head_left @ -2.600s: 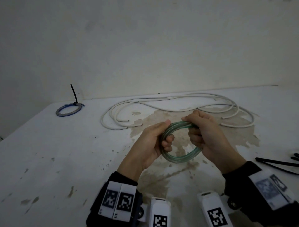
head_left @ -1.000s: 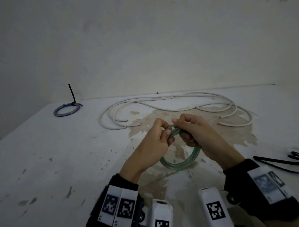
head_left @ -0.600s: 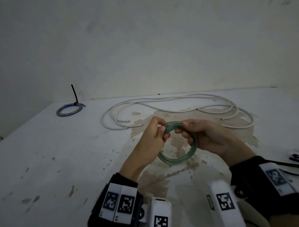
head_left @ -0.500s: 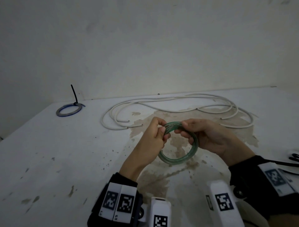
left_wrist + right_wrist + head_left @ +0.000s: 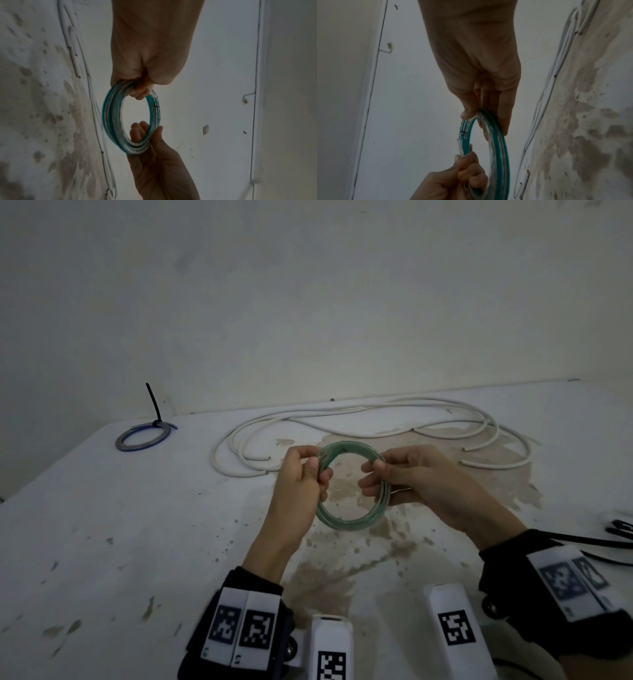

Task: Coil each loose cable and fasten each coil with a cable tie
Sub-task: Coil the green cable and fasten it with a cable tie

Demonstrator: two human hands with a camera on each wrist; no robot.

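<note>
A green translucent cable coil (image 5: 346,523) hangs above the table's (image 5: 102,525) stained middle, held between both hands. My left hand (image 5: 313,465) grips its left side with curled fingers, which the left wrist view shows closed round the strands (image 5: 111,115). My right hand (image 5: 375,474) pinches the right side, thumb on the outer edge and fingers through the ring (image 5: 501,148). A short cut end sticks out near the coil's top. Behind the hands, a long white cable (image 5: 342,412) lies loose in wide loops.
A blue coil (image 5: 142,438) fastened with an upright black cable tie lies at the far left of the table. Loose black cable ties (image 5: 616,530) lie at the right edge. A pale wall stands behind the table.
My right hand has slid from the coil's top round to its right side. The hands now sit opposite each other, and the ring faces the camera more openly.
</note>
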